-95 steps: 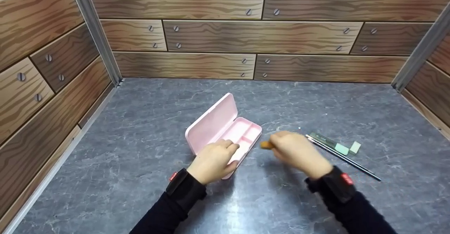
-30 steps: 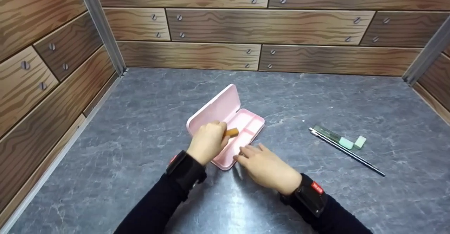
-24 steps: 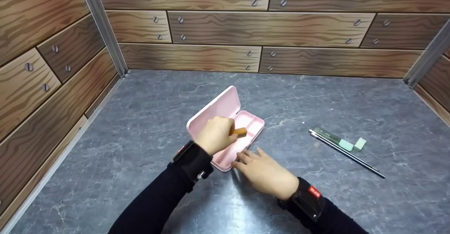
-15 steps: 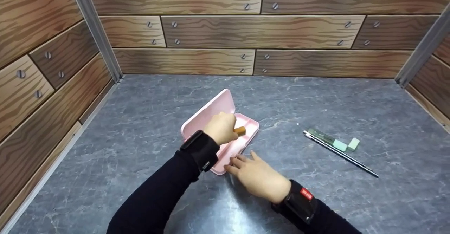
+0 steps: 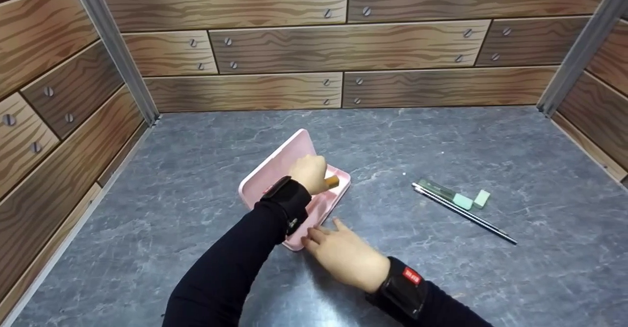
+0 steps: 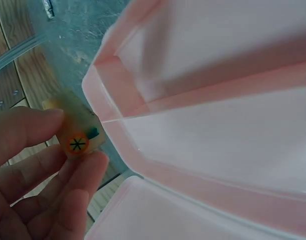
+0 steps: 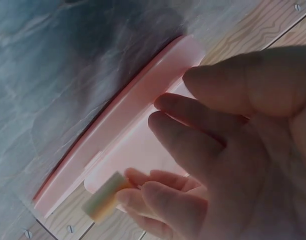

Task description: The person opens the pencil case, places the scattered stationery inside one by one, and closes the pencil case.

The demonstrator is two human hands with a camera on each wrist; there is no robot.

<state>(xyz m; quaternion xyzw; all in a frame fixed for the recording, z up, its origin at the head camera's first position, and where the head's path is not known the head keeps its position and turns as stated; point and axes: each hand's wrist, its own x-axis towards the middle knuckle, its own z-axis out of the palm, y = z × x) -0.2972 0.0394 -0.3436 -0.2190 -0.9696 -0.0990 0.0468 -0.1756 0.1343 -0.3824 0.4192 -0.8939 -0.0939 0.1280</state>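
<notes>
A pink pencil case (image 5: 316, 216) lies with its lid (image 5: 274, 165) raised; inner walls divide its base into compartments. My left hand (image 5: 309, 174) pinches a small orange-yellow block (image 5: 332, 182) over the far part of the case. In the left wrist view the block (image 6: 75, 122) bears a round orange print with dark lines and a green mark, and sits between thumb and fingertips just off the case's far end. My right hand (image 5: 347, 257) has its fingers loosely extended, fingertips right at the near long edge of the case. It holds nothing in the right wrist view.
To the right lie striped dark pencils (image 5: 466, 215), a dark green translucent stick with a mint end (image 5: 462, 201), and a small mint-green block (image 5: 482, 198). Wood-patterned walls (image 5: 245, 91) border the grey marbled tabletop (image 5: 382, 145) at the back and sides.
The orange-yellow block, first in my right hand, is now in my left, which has moved toward the case's far end. My right hand came to the near edge. The head view has shifted slightly.
</notes>
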